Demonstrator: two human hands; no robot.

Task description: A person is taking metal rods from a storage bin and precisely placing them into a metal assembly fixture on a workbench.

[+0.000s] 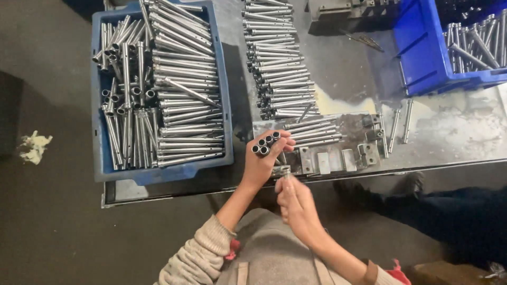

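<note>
a bundle of short metal tubes (265,143), open ends facing up.

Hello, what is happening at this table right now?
A person sits at a metal table. The left hand grips a small bundle of metal tubes, open ends up. The right hand pinches a small metal part just below them. A blue bin on the left is full of the same tubes, more lie in a row on the table, and a second blue bin stands at the right.
</note>
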